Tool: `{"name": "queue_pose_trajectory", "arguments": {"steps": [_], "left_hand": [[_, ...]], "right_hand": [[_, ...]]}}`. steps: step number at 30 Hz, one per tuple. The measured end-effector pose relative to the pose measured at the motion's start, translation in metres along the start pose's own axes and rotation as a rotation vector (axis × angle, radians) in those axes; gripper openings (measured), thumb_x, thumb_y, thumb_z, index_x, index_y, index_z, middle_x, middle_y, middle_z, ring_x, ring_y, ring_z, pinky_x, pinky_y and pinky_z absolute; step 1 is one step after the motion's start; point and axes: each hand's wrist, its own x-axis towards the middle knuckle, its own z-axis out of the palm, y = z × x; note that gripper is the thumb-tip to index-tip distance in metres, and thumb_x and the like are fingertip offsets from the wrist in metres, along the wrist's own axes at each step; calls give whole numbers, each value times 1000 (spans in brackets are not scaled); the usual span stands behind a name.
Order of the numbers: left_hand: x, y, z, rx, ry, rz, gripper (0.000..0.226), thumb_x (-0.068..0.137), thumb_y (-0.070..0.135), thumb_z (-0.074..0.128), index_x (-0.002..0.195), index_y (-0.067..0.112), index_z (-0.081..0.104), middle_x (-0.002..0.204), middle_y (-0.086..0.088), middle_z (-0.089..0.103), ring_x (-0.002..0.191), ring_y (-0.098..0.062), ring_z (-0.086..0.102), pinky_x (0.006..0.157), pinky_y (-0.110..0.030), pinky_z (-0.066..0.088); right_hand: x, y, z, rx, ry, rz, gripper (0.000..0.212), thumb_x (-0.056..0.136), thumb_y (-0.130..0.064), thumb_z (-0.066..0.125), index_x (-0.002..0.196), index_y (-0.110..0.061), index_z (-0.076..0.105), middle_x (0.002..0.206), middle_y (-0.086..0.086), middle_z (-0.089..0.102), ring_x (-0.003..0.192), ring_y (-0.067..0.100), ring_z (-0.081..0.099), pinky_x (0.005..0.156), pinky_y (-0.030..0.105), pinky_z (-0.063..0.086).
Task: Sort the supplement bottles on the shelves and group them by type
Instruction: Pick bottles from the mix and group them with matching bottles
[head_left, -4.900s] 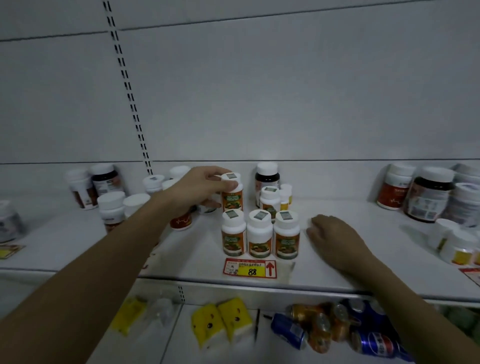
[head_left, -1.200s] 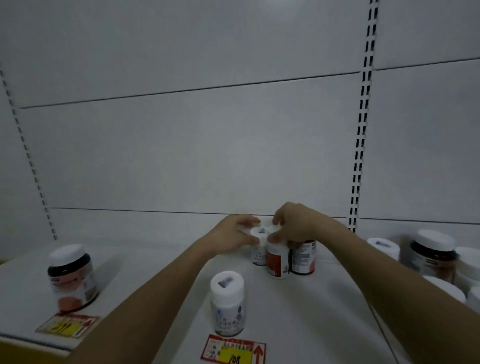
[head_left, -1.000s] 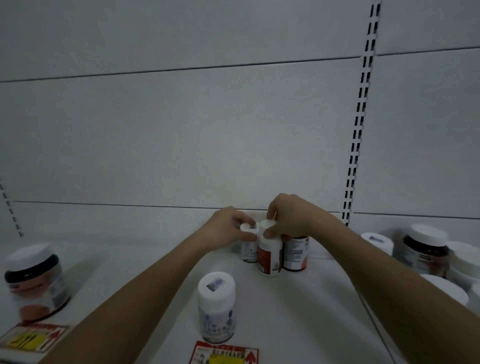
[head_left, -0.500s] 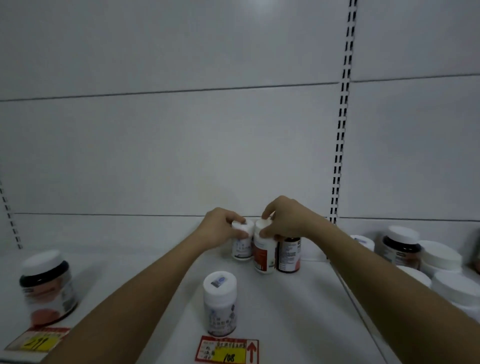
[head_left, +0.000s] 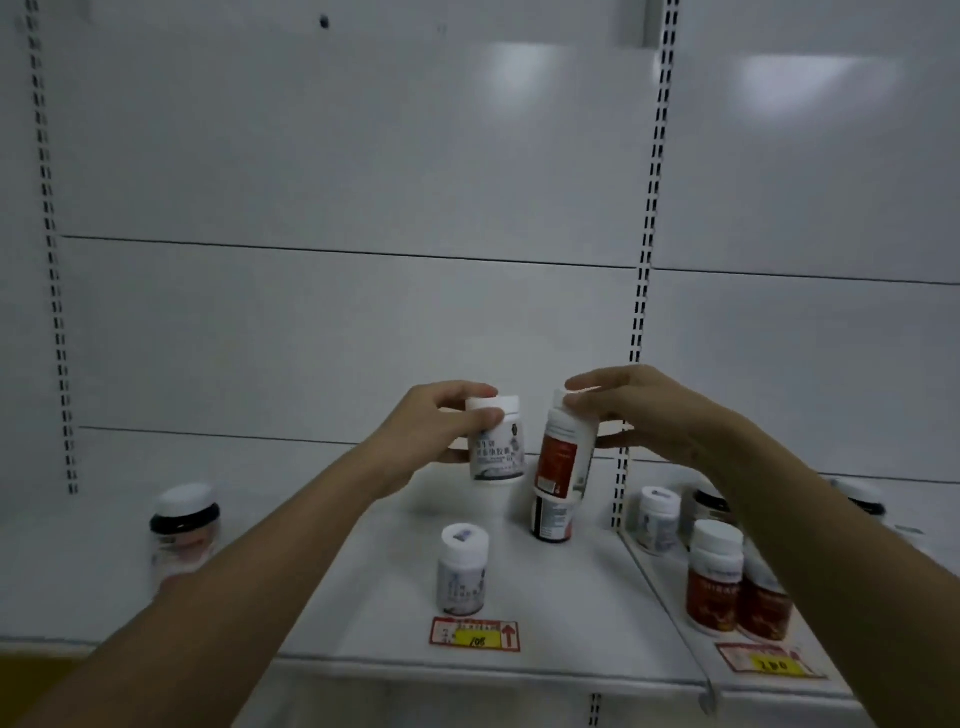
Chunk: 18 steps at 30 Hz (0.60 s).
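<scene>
Left hand (head_left: 431, 431) gripped a white-label bottle (head_left: 493, 441) and right hand (head_left: 644, 410) gripped a tilted red-label bottle (head_left: 563, 452), fingers curled round each, both lifted above the shelf (head_left: 363, 597), a dark bottle (head_left: 551, 519) standing just below the red one.

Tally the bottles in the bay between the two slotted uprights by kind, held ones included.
pale-label white bottles: 2
red-label white bottle: 1
small dark bottle: 1
dark jar with white lid: 1
Total: 5
</scene>
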Motion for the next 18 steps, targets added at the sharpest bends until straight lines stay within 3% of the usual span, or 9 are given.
{"name": "queue_pose_trajectory", "arguments": {"steps": [5, 9, 14, 18], "left_hand": [[-35, -7, 27, -45, -25, -21, 41, 88, 19, 70, 128, 14, 60, 119, -5, 63, 102, -14, 66, 73, -24, 59], [-50, -2, 48, -39, -75, -33, 38, 88, 20, 69, 124, 13, 61, 114, -6, 69, 100, -15, 69, 75, -25, 59], [-60, 16, 83, -20, -126, -20, 36, 89, 20, 68, 123, 14, 61, 111, -3, 71, 96, -11, 70, 69, -21, 58], [-63, 29, 124, -1, -143, 6, 34, 90, 22, 66, 124, 25, 60, 112, -5, 70, 99, -18, 70, 79, -29, 59]], "right_hand": [[-47, 11, 11, -95, 179, 18, 35, 81, -38, 76, 97, -8, 72, 97, 5, 72, 89, 16, 68, 69, 25, 55], [-70, 11, -5, -279, 272, 56, 42, 77, -47, 76, 94, -9, 68, 95, 3, 68, 86, 15, 61, 63, 25, 44], [-101, 7, -40, -372, 201, 34, 27, 86, -36, 69, 110, -25, 65, 97, 2, 67, 71, 15, 58, 52, 25, 44], [-125, 13, -76, -283, 137, 74, 22, 91, -34, 65, 104, -18, 72, 83, 3, 64, 57, 12, 44, 47, 20, 39]]}}
